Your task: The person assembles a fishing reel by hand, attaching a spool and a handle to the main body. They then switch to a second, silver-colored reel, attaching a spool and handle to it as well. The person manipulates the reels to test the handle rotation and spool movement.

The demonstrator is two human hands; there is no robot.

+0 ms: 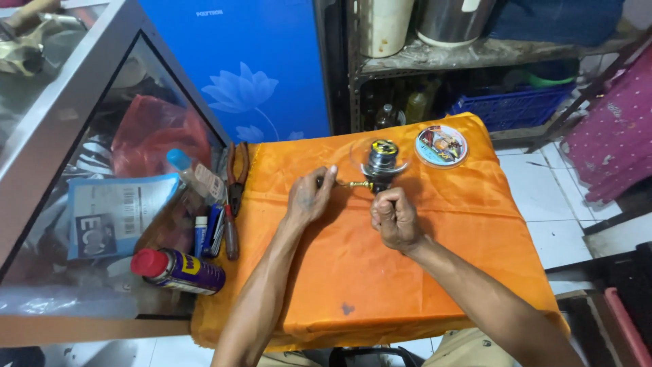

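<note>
A fishing reel (382,162) with a silver and black spool stands on an orange cloth (421,258) that covers a small table. My right hand (396,219) is closed around the reel's foot just below the spool. My left hand (309,198) pinches the reel's small brass-coloured handle arm (354,183) at its left side. A round clear case of fishing line (441,145) lies on the cloth just right of the reel, apart from both hands.
Along the cloth's left edge lie pliers (236,178), a screwdriver, small tubes and a red-capped spray can (178,270). A glass cabinet (75,102) stands at the left, a blue panel behind, a metal shelf (475,51) with buckets at the back right, white floor tiles to the right.
</note>
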